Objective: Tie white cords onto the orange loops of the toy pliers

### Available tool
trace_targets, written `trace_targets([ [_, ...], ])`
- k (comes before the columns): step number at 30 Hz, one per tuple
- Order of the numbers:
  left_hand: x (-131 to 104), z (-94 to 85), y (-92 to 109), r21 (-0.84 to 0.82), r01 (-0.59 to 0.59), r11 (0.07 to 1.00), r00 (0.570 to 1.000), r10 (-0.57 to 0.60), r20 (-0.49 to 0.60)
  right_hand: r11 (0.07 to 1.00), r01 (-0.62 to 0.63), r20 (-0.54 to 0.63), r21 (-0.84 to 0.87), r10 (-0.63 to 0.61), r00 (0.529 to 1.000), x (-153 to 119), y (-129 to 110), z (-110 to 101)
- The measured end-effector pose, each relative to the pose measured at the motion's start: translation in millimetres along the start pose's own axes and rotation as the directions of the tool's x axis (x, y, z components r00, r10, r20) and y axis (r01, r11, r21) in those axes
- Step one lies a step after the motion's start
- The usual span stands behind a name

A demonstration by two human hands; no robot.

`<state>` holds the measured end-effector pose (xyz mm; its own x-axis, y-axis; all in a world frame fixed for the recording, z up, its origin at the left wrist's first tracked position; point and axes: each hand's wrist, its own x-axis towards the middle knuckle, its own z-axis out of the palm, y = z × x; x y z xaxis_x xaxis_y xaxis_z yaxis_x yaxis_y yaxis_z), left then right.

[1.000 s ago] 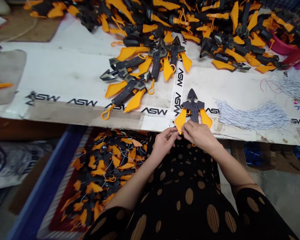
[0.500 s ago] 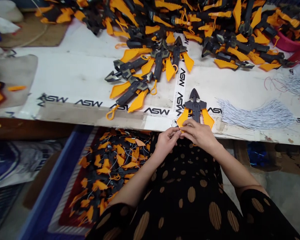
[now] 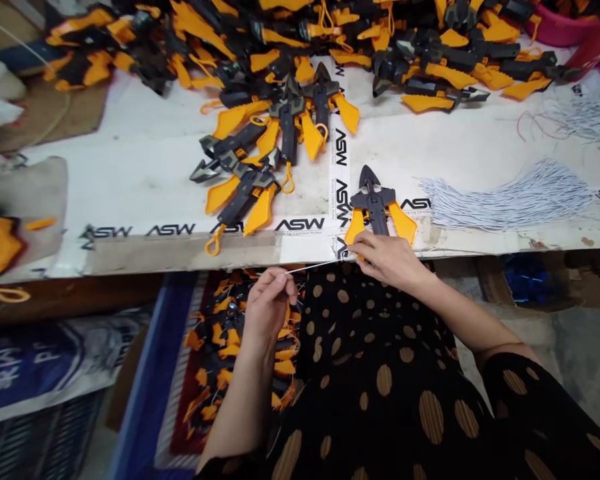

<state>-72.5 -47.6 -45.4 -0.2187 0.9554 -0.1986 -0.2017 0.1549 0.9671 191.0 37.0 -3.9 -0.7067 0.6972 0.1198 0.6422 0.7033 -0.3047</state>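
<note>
Scuffed tabletop [image 3: 145,153]; straight, apparently smooth cord [image 3: 311,267].

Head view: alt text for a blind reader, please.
A person's left hand holds a white string stretched toward the right hand, which holds a black-and-orange piece at the table's edge; similar pieces lie beyond.

- The black garment [image 3: 355,363] is scattered with tan oval spots, the larger ones finely striped.
- The right sleeve [image 3: 537,410] shares the pattern and ends near the elbow.
- The left hand [image 3: 267,300] and right hand [image 3: 387,260] are bare.
</note>
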Motion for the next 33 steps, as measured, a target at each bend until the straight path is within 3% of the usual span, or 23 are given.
trace_targets([
  [2, -9.5, 4.5, 0.9, -0.036, 0.066, 0.997, 0.993, -0.063, 0.096, 0.999, 0.011, -0.027, 0.044, -0.01, 1.0, -0.2, -6.0, 0.9],
  [4, -18.0, 15.4, 1.7, -0.031, 0.109, 0.994, 0.974, -0.101, 0.203, 0.979, 0.06, -0.088, 0.194, -0.043, 0.995, -0.3, -16.4, 6.0],
  [8, -23.5, 40.1, 3.5, -0.106, 0.068, 0.992, 0.935, -0.027, 0.352, 0.823, 0.149, -0.269, 0.549, 0.005, 0.963, -3.2, -39.2, 25.8],
  [10, -21.3, 50.3, 5.1, -0.158, -0.014, 0.987, 0.944, 0.065, 0.324, 0.725, 0.117, -0.286, 0.679, 0.113, 0.952, -6.6, -46.8, 33.6],
  [13, -17.6, 61.0, 9.0, 0.006, -0.23, 0.973, 0.96, 0.226, 0.163, 0.455, -0.034, -0.113, 0.89, 0.292, 0.95, -12.4, -51.8, 36.4],
  [15, -16.3, 63.6, 11.5, 0.286, -0.394, 0.873, 0.919, 0.376, 0.12, 0.242, -0.142, 0.046, 0.96, 0.364, 0.93, -15.1, -51.7, 34.2],
  [17, -14.5, 61.7, 12.4, 0.526, -0.519, 0.674, 0.845, 0.496, 0.198, 0.102, -0.196, 0.144, 0.975, 0.384, 0.912, -16.4, -49.5, 31.4],
  [19, -10.5, 56.1, 11.1, 0.632, -0.603, 0.486, 0.777, 0.538, 0.328, 0.03, -0.216, 0.188, 0.976, 0.385, 0.903, -16.2, -45.9, 29.4],
  [21, -4.0, 49.4, 8.2, 0.653, -0.659, 0.374, 0.731, 0.521, 0.44, -0.005, -0.238, 0.221, 0.971, 0.394, 0.892, -15.3, -41.8, 28.2],
  [24, 3.3, 43.2, 5.1, 0.633, -0.689, 0.353, 0.719, 0.448, 0.532, 0.019, -0.281, 0.25, 0.959, 0.405, 0.88, -15.0, -38.5, 25.6],
  [28, -1.9, 51.3, 7.6, 0.563, -0.661, 0.496, 0.748, 0.372, 0.55, 0.218, -0.307, 0.194, 0.927, 0.423, 0.885, -21.1, -39.2, 21.8],
  [31, -5.2, 66.8, 7.5, 0.473, -0.52, 0.712, 0.849, 0.366, 0.382, 0.453, -0.259, 0.044, 0.853, 0.432, 0.901, -26.3, -33.9, 27.0],
  [33, -3.2, 74.9, 5.1, 0.259, -0.298, 0.919, 0.931, 0.219, 0.293, 0.678, -0.171, -0.147, 0.715, 0.385, 0.911, -27.8, -26.8, 33.9],
])
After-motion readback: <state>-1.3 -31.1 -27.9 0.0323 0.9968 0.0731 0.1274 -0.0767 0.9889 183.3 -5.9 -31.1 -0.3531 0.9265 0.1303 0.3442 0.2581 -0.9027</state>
